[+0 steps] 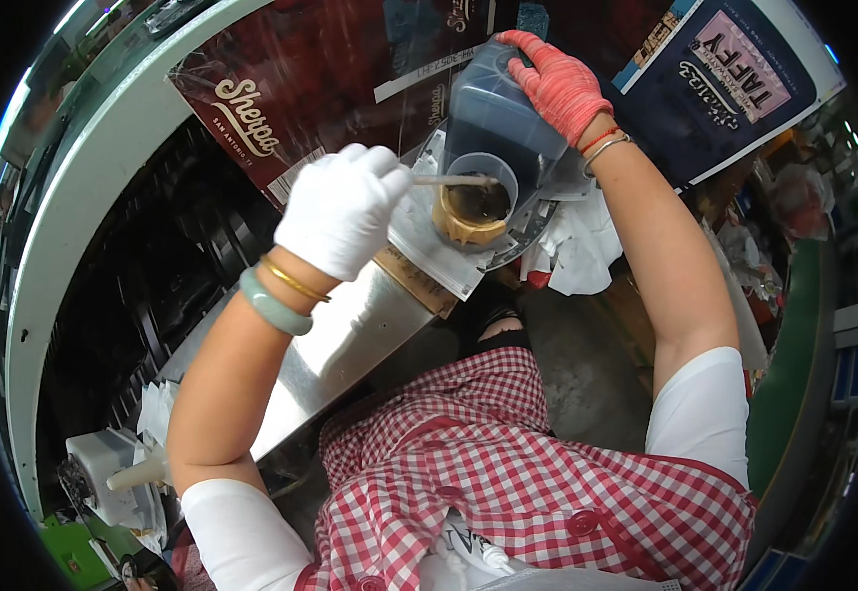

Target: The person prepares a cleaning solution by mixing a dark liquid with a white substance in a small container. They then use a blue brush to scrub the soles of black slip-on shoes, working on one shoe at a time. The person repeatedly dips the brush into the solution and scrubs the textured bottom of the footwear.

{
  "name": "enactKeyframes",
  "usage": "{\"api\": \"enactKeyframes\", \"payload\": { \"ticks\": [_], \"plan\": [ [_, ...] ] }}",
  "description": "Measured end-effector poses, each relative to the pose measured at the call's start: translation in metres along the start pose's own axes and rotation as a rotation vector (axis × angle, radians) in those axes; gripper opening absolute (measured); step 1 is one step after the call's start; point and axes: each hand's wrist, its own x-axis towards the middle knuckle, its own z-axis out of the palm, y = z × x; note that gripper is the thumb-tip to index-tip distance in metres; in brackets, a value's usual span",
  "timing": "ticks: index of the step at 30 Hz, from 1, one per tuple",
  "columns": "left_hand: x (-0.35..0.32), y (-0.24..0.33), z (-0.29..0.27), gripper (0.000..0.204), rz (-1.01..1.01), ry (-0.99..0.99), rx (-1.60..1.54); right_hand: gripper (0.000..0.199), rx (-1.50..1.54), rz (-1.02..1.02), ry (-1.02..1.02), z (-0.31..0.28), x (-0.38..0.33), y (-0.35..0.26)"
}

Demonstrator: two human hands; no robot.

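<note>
My left hand (338, 212), in a white glove, is closed round one end of a thin greyish stick (441, 180). The stick's other end reaches over a small clear plastic cup (497, 169) with dark liquid in it. Tan, uneven material covers the lower part of the cup. Right behind the cup stands a translucent bluish container (493, 103) with dark contents in its lower part. My right hand (559, 89), in a coral-red knit glove, grips the container's upper right edge, fingers bent over it.
Paper sheets (439, 258) and crumpled white tissue (581, 251) lie round the cup. A shiny metal surface (340, 340) is nearer me. Behind stand a maroon printed box (320, 89) and a dark blue printed box (685, 118). At lower left is a whitish container (104, 463).
</note>
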Motion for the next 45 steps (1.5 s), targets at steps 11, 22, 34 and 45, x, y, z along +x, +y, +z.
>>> {"api": "enactKeyframes", "payload": {
  "ticks": [11, 22, 34, 45],
  "plan": [
    [-0.004, -0.002, 0.005, 0.018, 0.044, -0.034, -0.052, 0.035, 0.029, 0.007, -0.007, 0.000, 0.001, 0.000],
    [0.015, 0.000, 0.009, 0.017, 0.174, -0.216, -0.152, 0.033, 0.080, -0.007, 0.033, 0.000, 0.000, -0.001],
    [-0.017, 0.044, 0.017, 0.017, -0.548, -0.323, -0.505, 0.033, 0.089, -0.023, 0.026, 0.001, 0.000, -0.001],
    [-0.017, 0.059, 0.017, 0.024, -0.861, -0.543, -0.990, 0.033, 0.107, -0.075, 0.057, 0.006, 0.001, 0.009]
  ]
}}
